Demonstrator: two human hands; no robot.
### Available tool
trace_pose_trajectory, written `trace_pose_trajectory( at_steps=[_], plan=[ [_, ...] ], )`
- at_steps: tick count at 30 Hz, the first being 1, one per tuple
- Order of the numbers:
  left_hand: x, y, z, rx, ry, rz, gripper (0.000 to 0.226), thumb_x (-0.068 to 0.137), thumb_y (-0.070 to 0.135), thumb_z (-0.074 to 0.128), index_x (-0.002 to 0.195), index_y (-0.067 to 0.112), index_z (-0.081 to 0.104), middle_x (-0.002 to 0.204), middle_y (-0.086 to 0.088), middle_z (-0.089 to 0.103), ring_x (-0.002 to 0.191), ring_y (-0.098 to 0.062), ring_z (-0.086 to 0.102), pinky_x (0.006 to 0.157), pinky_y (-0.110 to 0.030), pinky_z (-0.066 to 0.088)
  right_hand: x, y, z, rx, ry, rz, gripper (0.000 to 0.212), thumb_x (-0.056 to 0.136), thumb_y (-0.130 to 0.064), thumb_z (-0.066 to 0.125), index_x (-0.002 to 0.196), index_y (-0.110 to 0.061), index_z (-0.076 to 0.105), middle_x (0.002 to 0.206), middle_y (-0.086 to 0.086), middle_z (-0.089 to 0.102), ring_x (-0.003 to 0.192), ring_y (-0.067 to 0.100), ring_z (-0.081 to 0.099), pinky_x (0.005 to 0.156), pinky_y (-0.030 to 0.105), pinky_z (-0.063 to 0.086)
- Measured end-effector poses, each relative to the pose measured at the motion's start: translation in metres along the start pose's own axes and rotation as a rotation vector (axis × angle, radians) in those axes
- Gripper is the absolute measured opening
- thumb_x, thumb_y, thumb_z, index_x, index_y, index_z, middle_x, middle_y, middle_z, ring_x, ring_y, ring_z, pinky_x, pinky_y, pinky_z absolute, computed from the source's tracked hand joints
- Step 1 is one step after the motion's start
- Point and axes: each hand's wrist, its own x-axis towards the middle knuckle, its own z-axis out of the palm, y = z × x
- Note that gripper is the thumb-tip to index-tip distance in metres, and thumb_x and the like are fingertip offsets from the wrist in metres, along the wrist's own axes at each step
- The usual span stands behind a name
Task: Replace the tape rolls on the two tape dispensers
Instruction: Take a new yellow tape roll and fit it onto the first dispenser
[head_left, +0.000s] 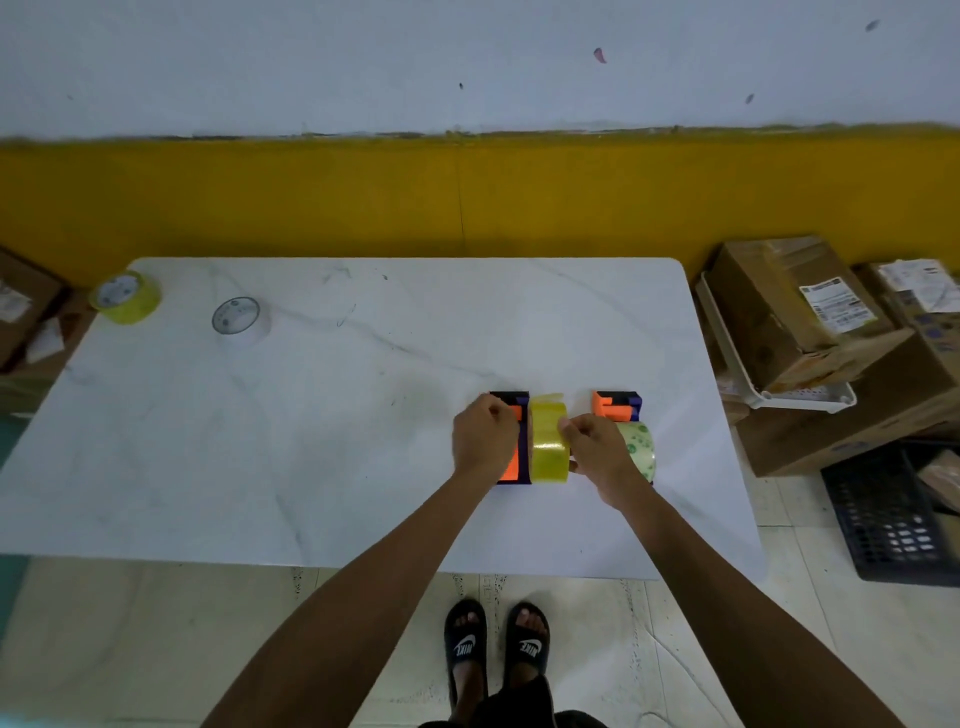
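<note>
Two orange and dark blue tape dispensers lie side by side on the white marble table (311, 467). The left dispenser (511, 467) carries a yellow tape roll (546, 447). My left hand (483, 439) rests on this dispenser's left side and holds it. My right hand (597, 452) pinches the right edge of the yellow roll. The right dispenser (615, 406) holds a pale clear roll (641, 447), partly hidden behind my right hand. At the table's far left stand a spare yellow roll (126, 297) and a spare clear roll (240, 318).
Cardboard boxes (789, 317) and a white tray (800, 397) are stacked right of the table. A dark plastic crate (893, 525) sits on the floor at the right. More boxes (26, 312) stand at the left. A yellow and white wall runs behind.
</note>
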Motion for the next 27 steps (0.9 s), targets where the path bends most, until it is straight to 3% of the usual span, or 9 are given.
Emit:
trace_pose_trajectory(
  at_steps=[3, 6, 12, 19, 27],
  plan=[
    [0.006, -0.026, -0.010, 0.060, 0.058, -0.019, 0.014, 0.086, 0.011, 0.046, 0.086, 0.007, 0.060, 0.079, -0.001, 0.060, 0.070, -0.017, 0.054, 0.062, -0.031, 0.046, 0.004, 0.002, 0.001, -0.006, -0.001, 0.006, 0.028, 0.093, -0.027, 0.054, 0.068, -0.015, 0.056, 0.076, 0.014, 0.057, 0.078, 0.031, 0.060, 0.080, 0.061, 0.056],
    [0.007, -0.047, -0.011, 0.084, -0.052, -0.146, 0.016, 0.084, 0.011, 0.043, 0.069, 0.009, 0.047, 0.065, -0.001, 0.047, 0.057, -0.015, 0.039, 0.054, -0.028, 0.034, 0.006, 0.005, 0.003, -0.009, -0.011, 0.018, 0.029, 0.094, -0.025, 0.054, 0.068, -0.014, 0.056, 0.075, 0.015, 0.055, 0.077, 0.030, 0.058, 0.079, 0.060, 0.057],
    [0.002, -0.058, -0.004, 0.029, -0.261, -0.186, 0.014, 0.088, 0.016, 0.045, 0.075, 0.013, 0.050, 0.074, -0.008, 0.047, 0.069, -0.020, 0.041, 0.058, -0.028, 0.030, 0.008, 0.011, 0.009, 0.010, -0.037, 0.031, 0.026, 0.095, -0.022, 0.053, 0.071, -0.011, 0.056, 0.077, 0.016, 0.053, 0.077, 0.028, 0.056, 0.079, 0.059, 0.055],
    [0.012, -0.045, -0.006, -0.003, -0.231, -0.183, 0.033, 0.087, 0.009, 0.044, 0.056, 0.016, 0.035, 0.059, -0.002, 0.037, 0.056, -0.018, 0.034, 0.054, -0.027, 0.027, 0.012, 0.010, 0.010, -0.008, -0.036, 0.033, 0.025, 0.094, -0.023, 0.053, 0.074, -0.008, 0.056, 0.075, 0.015, 0.053, 0.074, 0.028, 0.056, 0.079, 0.059, 0.055],
    [0.018, -0.026, -0.011, -0.076, -0.215, -0.244, 0.032, 0.084, 0.005, 0.039, 0.053, 0.016, 0.035, 0.059, -0.002, 0.039, 0.055, -0.017, 0.035, 0.054, -0.025, 0.028, 0.010, 0.007, 0.016, 0.004, -0.050, 0.047, 0.028, 0.092, -0.023, 0.055, 0.066, -0.012, 0.055, 0.068, 0.011, 0.050, 0.073, 0.028, 0.055, 0.078, 0.061, 0.054]
  ],
)
